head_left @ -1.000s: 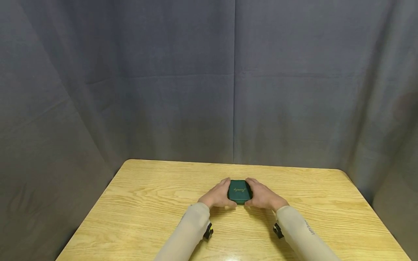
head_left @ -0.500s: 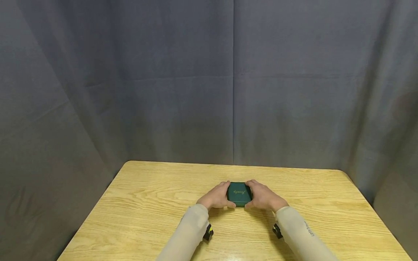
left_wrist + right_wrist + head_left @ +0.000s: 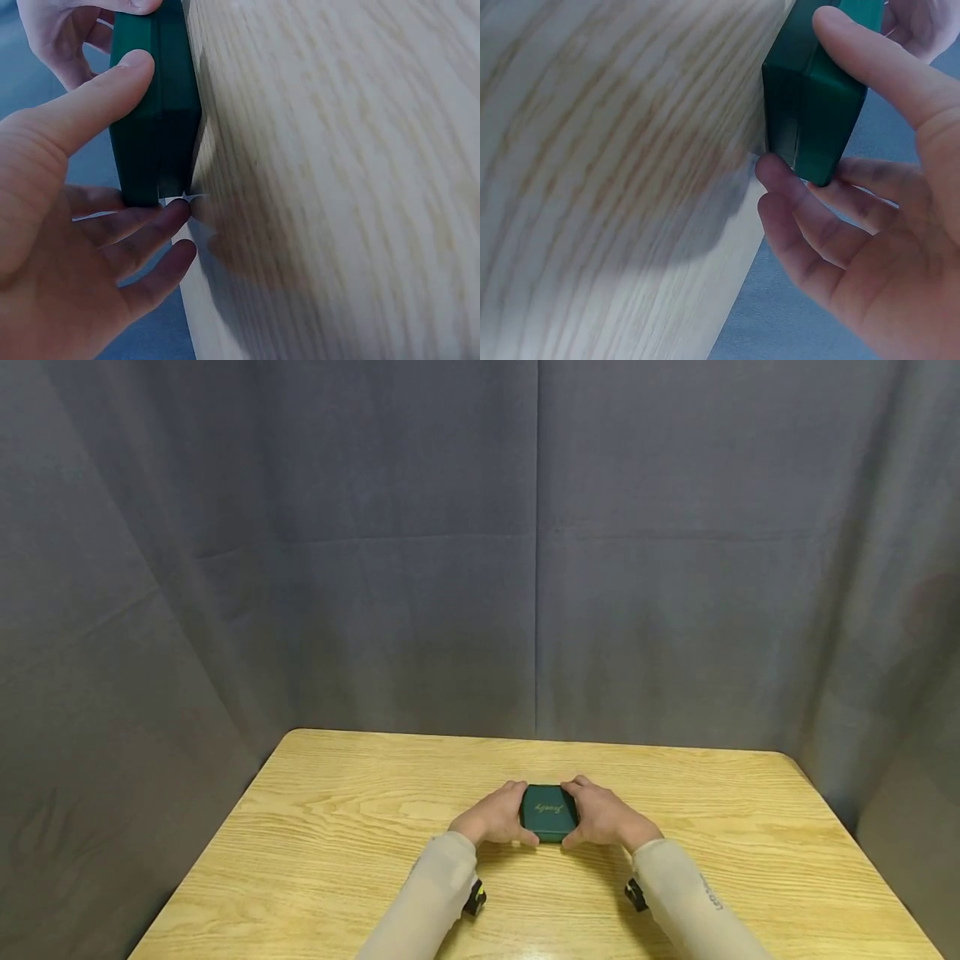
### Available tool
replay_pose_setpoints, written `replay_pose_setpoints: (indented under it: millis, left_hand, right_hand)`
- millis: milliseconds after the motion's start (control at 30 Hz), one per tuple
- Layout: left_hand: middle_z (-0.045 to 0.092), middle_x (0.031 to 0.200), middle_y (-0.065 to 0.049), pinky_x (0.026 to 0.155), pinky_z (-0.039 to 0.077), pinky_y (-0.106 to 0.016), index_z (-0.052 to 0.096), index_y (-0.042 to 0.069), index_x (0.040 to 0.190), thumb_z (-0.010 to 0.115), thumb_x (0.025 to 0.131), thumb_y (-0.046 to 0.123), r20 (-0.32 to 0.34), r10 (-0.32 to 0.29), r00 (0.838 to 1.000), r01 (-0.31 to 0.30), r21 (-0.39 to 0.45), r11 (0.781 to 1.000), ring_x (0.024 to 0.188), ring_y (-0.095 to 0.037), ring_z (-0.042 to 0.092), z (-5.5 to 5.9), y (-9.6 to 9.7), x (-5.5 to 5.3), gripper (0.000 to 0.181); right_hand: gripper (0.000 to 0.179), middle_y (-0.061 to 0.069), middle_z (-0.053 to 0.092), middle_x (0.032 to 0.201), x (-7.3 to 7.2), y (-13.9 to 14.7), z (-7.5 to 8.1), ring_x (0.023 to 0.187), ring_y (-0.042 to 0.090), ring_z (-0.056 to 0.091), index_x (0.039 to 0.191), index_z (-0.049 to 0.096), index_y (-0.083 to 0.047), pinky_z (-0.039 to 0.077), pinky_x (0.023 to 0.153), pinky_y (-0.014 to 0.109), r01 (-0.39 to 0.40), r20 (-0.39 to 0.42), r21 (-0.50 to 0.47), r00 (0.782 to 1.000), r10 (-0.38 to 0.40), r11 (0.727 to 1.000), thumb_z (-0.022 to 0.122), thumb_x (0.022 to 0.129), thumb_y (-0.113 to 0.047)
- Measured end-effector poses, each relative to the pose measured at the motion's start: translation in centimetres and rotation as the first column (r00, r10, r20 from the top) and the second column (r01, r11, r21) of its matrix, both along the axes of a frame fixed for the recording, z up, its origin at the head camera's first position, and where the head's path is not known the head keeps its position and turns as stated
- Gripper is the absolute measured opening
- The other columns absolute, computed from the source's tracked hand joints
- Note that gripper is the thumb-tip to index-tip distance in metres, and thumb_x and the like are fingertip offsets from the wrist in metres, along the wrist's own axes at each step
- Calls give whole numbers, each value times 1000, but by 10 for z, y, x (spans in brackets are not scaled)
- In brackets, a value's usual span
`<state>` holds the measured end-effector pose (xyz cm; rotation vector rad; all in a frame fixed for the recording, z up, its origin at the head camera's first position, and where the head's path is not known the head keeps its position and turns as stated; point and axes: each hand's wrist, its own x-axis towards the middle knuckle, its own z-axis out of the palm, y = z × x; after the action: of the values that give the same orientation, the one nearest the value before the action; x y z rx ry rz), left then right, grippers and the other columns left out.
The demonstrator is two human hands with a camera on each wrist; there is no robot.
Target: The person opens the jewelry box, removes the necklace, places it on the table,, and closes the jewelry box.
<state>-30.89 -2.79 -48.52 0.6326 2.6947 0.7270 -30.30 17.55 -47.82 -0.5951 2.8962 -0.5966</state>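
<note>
A small dark green jewelry box (image 3: 549, 815) with gold lettering on its lid lies closed on the table. The lettering appears upside down in the head view. My left hand (image 3: 497, 815) grips the box's left side, thumb on the near face and fingers curled at the end. On the right side my right hand (image 3: 602, 815) holds it the same way. In the left wrist view, the left thumb (image 3: 124, 86) presses the green side and the lower fingertips reach the table edge area. The right wrist view shows the right thumb (image 3: 855, 45) against the box (image 3: 821, 112).
The light wood-grain table (image 3: 360, 793) has rounded far corners. Grey curtains (image 3: 405, 568) hang behind it and along both sides. Black wrist cameras (image 3: 476, 897) sit under the light sleeves (image 3: 427, 893).
The jewelry box has slid a short way toward me, with both hands keeping hold of its sides. The lid stays closed.
</note>
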Motion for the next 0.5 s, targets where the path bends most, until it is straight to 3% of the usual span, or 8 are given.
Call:
replay_pose_setpoints:
  millis: [500]
  left_hand:
    - [48, 109, -2, 79, 45, -30, 39, 5, 133, 81, 74, 39, -24, -23, 999, 23, -12, 1000, 90, -13, 50, 0, -1, 12, 80]
  right_hand:
    - [91, 4, 50, 116, 13, -2, 0, 96, 20, 55, 134, 48, 0, 47, 83, 38, -21, -9, 32, 1000, 22, 999, 91, 60, -32]
